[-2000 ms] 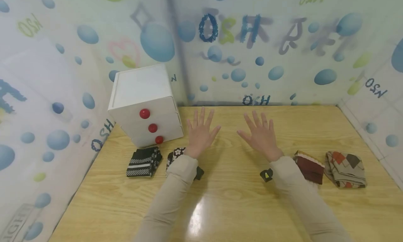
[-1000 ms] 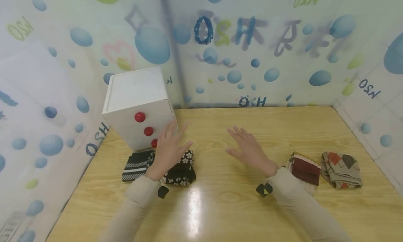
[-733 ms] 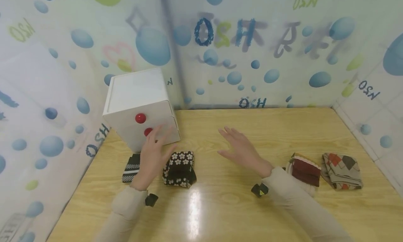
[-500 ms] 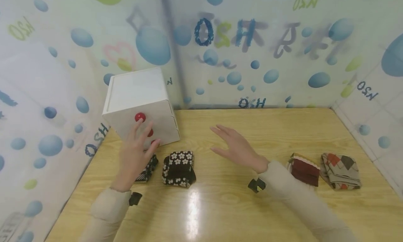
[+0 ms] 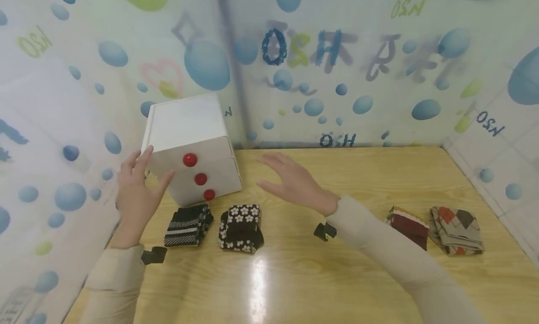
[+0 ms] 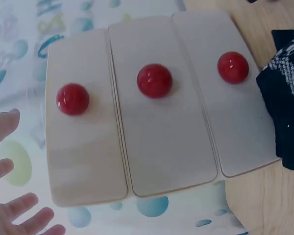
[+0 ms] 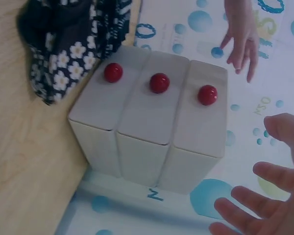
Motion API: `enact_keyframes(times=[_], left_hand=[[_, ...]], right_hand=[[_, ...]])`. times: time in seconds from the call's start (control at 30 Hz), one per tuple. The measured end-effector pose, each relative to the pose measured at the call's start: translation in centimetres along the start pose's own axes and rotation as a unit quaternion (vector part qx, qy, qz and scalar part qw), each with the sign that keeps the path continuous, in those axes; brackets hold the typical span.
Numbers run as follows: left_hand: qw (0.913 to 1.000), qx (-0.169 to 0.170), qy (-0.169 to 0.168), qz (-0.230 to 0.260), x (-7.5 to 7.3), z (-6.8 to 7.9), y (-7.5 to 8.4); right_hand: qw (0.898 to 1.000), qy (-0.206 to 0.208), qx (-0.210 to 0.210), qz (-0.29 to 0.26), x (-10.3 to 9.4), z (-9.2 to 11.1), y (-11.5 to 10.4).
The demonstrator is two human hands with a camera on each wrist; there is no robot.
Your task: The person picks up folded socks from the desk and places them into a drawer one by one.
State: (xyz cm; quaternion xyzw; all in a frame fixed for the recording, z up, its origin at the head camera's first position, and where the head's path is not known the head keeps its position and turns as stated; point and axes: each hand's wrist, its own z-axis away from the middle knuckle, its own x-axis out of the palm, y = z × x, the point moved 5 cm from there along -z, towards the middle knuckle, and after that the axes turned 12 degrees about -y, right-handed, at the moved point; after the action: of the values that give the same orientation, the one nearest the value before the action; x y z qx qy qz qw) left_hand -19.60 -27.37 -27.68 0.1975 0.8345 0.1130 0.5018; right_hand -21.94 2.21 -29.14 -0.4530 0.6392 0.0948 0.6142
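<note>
The left hand has swung out past the white drawer unit at the table's far left corner, while the right hand has drawn nearer; the closed unit now lies between two empty hands, fingers loosely apart. In the head view the left hand overlaps the unit's edge; the right wrist view shows a gap.

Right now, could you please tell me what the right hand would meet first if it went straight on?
The right hand would probably meet the white drawer unit, though depth is unclear.
</note>
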Motion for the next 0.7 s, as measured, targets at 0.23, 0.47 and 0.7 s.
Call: enact_keyframes(times=[0.23,0.47,0.7], left_hand=[[0.9944,-0.051,-0.057,0.073,-1.0,-1.9,-2.6],[0.9834,-0.048,-0.162,0.066,-0.7,-4.0,-4.1],[0.9795,-0.037,-0.189,0.057,-0.6,-4.8,-4.4]], right_hand=[[0.999,0.01,-0.018,-0.034,-1.9,-2.8,-0.7],[0.991,-0.025,0.024,-0.131,-2.5,-6.0,0.4],[0.97,-0.036,0.079,-0.228,-2.9,-8.9,2.8]])
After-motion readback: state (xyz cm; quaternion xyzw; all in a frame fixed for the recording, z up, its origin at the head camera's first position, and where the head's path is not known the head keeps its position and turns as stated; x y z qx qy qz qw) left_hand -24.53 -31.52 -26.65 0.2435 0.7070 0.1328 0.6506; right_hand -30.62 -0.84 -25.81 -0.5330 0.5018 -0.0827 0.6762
